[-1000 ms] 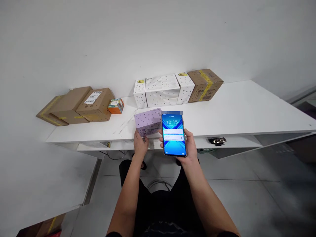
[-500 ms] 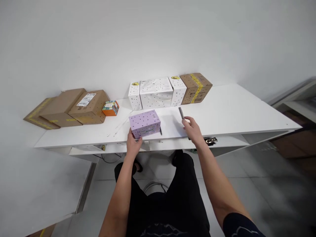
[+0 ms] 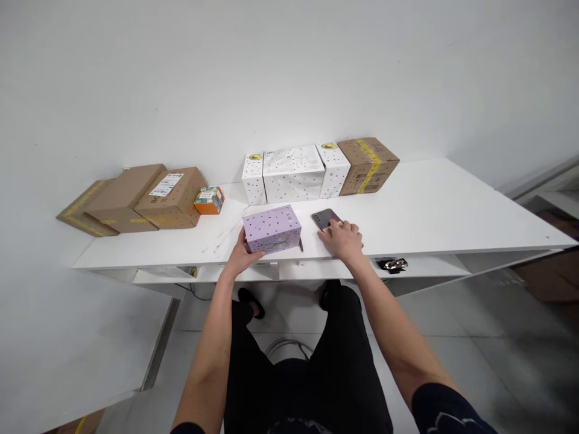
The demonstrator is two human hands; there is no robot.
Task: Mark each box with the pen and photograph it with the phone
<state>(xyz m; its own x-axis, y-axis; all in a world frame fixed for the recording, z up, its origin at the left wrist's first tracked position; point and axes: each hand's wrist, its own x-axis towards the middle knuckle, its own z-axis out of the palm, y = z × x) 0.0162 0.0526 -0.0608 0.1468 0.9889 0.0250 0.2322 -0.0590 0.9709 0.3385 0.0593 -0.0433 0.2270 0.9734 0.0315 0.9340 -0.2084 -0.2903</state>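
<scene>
Lilac box (image 3: 272, 228) is gripped by left hand (image 3: 242, 256) fingers; phone (image 3: 326, 218) (on surface (image 3: 429, 205)) is covered by right hand (image 3: 342, 239), fingers loosely spread.

The white table (image 3: 452, 208) has lots of bare room to the right of the purple box (image 3: 272, 228). Behind the purple box, white boxes (image 3: 293, 173) and a brown box (image 3: 367, 164) stand in the way. To its left, more brown boxes (image 3: 136, 198) and a small orange box (image 3: 208, 200) fill the space.
</scene>
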